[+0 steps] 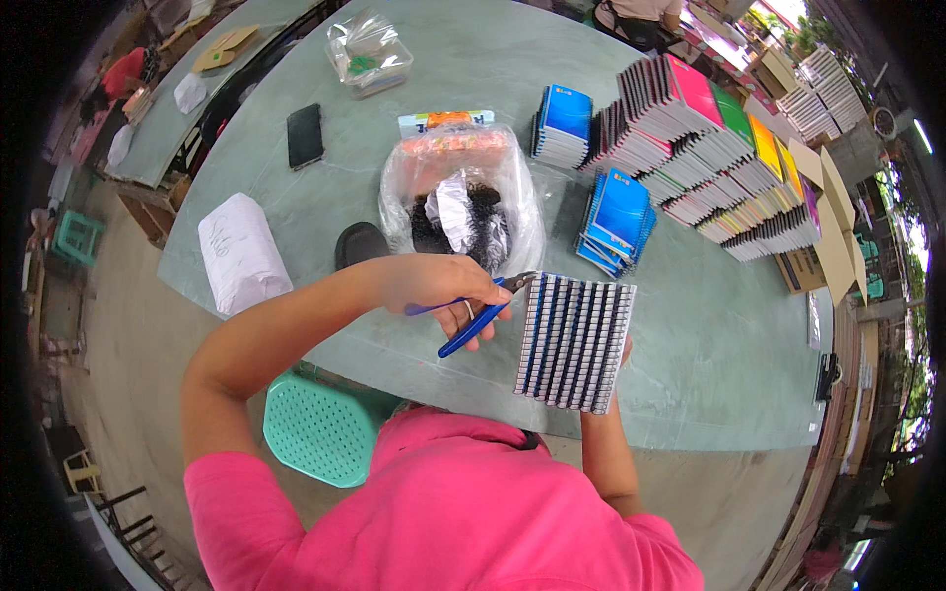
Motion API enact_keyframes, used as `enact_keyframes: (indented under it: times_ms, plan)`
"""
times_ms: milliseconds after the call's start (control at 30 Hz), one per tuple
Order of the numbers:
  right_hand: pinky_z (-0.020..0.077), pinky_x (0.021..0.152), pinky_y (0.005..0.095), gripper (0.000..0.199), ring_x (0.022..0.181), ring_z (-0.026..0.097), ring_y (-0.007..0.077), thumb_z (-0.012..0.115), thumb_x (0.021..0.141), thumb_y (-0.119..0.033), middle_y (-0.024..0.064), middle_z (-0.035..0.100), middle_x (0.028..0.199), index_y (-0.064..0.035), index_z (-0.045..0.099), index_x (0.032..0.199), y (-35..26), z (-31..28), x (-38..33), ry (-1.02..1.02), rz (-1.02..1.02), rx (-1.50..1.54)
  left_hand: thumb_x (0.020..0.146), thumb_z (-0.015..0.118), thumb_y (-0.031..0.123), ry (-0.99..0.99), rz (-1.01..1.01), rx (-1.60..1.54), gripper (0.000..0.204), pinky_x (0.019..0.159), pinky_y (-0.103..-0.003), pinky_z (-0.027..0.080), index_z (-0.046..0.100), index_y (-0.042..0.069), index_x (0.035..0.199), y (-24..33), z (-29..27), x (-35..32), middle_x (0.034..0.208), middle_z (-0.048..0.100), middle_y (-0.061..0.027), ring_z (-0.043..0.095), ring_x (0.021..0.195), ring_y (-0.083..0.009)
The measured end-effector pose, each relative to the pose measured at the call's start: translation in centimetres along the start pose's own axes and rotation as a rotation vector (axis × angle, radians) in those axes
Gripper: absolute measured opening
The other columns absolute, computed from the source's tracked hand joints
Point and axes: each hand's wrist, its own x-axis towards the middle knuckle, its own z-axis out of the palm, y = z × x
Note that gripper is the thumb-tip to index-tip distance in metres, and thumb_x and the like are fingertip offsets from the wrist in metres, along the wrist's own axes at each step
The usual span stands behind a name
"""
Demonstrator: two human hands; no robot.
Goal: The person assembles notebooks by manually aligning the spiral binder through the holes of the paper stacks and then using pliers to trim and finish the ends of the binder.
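My left hand [455, 286] is closed around a pair of pliers [475, 329] with blue handles. Their dark jaws touch or nearly touch the upper left corner of a stack of spiral notebooks [574, 343]. The stack is held together over the table's near edge, its rows of wire coils facing up, some white and some dark blue. My right hand [627, 351] grips the stack from its right side and beneath; most of its fingers are hidden behind the notebooks. Just beyond my left hand is a clear plastic bag [532, 212] holding a dark tangled mass and crumpled white paper.
On the grey-green table [709, 345] stand long rows of notebooks [690, 148], with blue notebooks [621, 217] nearer me. A phone [304, 136], a plastic box [370, 59], a white paper bundle [243, 254] and a dark oval object [361, 244] lie left. A green stool [320, 428] stands below.
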Motion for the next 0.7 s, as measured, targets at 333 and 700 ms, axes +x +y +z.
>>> enact_keyframes:
  times_ms: [333,700]
  plan:
    - [0.0483,0.081,0.0433,0.080,0.094,0.057,0.0294,0.069,0.057,-0.049,0.0161,0.056,0.108,-0.0011,0.047,0.118,-1.9,0.1,-4.2,0.147,-0.013,-0.063,0.085,0.050,0.037,0.245,0.127,1.153,0.042,0.068,-0.037,0.048,0.054,-0.002,0.096,1.6,1.5,3.6,0.088,0.059,-0.0212,0.060,0.077,-0.0330]
    - [0.0486,0.081,0.0426,0.081,0.094,0.057,0.0296,0.070,0.058,-0.048,0.0168,0.056,0.109,-0.0002,0.045,0.119,-3.4,-1.6,-6.9,0.126,-0.119,0.007,0.090,0.041,0.033,-0.161,-0.151,0.092,0.041,0.063,-0.037,0.051,0.052,-0.005,0.100,3.2,5.3,7.5,0.082,0.060,-0.0167,0.062,0.075,-0.0271]
